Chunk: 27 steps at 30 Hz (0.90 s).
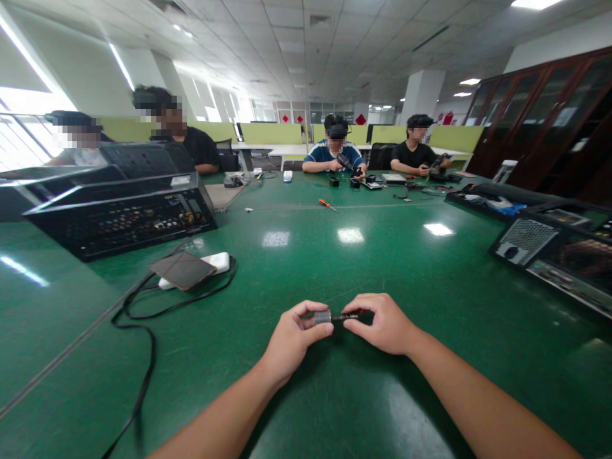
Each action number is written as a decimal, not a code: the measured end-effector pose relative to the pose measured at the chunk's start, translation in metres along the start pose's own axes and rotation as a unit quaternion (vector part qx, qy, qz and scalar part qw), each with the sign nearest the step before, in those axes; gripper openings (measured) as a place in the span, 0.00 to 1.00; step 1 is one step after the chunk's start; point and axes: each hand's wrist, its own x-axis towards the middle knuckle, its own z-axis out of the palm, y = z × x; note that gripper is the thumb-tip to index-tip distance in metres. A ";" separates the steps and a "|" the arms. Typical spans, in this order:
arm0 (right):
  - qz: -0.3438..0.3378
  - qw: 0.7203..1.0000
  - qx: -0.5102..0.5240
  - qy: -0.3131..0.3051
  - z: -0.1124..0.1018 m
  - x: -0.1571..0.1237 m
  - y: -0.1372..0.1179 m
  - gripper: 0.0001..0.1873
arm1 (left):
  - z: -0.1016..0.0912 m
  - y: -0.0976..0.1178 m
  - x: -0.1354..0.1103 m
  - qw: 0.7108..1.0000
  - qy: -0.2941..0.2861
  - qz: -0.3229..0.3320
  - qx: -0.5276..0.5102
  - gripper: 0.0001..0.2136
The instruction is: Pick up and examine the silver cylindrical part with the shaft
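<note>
My left hand (297,331) is closed on a short grey metal cylinder (322,317), pinched between thumb and fingers. My right hand (382,324) pinches a thin dark ridged rod (348,317). The rod points at the cylinder's right end and seems to meet it; whether the two are one piece I cannot tell. Both hands are over the green table (268,274), close together at the front middle.
A black computer case (129,223) lies on the left, near a dark flat pad (182,271) on a white power strip (220,260) with a black cable. Another opened case (526,242) sits right. An orange screwdriver (326,203) lies farther back. Several people sit around the table.
</note>
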 end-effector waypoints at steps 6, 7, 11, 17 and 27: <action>-0.001 1.000 0.003 -0.002 -0.001 0.000 0.000 0.07 | 0.001 0.001 -0.001 1.000 0.006 0.001 0.002 0.19; -0.001 1.000 0.002 -0.002 -0.001 0.000 0.000 0.07 | 0.001 0.001 -0.001 1.000 0.006 0.000 0.000 0.19; 0.000 1.000 0.000 -0.003 -0.001 0.000 0.000 0.07 | 0.001 0.001 -0.001 1.000 0.004 -0.002 -0.004 0.18; 0.002 1.000 0.003 0.001 -0.002 0.001 0.000 0.07 | 0.001 0.001 -0.001 1.000 0.005 0.008 -0.002 0.17; 0.002 1.000 -0.004 -0.005 -0.004 0.001 0.000 0.07 | 0.000 0.000 0.000 1.000 0.005 0.013 -0.004 0.17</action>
